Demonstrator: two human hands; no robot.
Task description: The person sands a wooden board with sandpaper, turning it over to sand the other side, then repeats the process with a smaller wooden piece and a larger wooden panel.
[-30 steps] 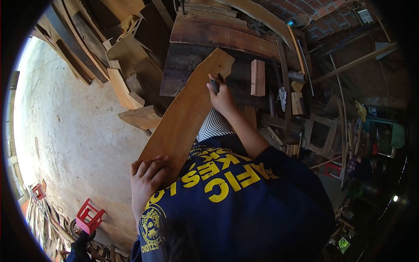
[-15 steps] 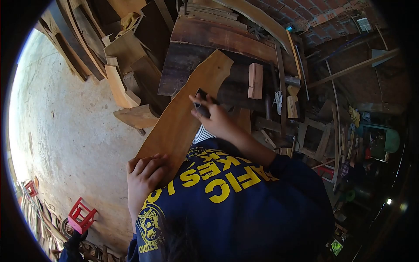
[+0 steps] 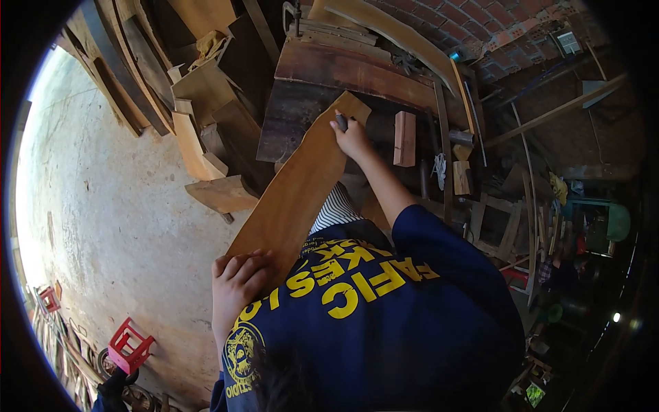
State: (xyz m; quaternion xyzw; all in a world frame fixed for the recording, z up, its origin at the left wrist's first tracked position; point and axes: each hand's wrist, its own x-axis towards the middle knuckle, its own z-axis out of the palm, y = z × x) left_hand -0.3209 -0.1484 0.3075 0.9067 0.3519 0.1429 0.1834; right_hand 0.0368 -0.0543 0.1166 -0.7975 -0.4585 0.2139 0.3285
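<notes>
A long, light-brown wooden board with a wavy left edge slants from my body up over the dark workbench. My left hand is curled over the board's near end, gripping it. Near the far end, my right hand is closed round a small dark piece of sandpaper, held against the board's face. My fingers cover much of the sandpaper. Striped cloth shows beneath the board.
A squared wood block lies on the bench to the right. A clamp stands at the back. Curved offcuts are piled to the left, by the concrete floor. A red stool stands at lower left.
My right hand has slid the sandpaper up along the board toward its far end, the arm stretching out. My left hand keeps its grip. The view has shifted slightly.
</notes>
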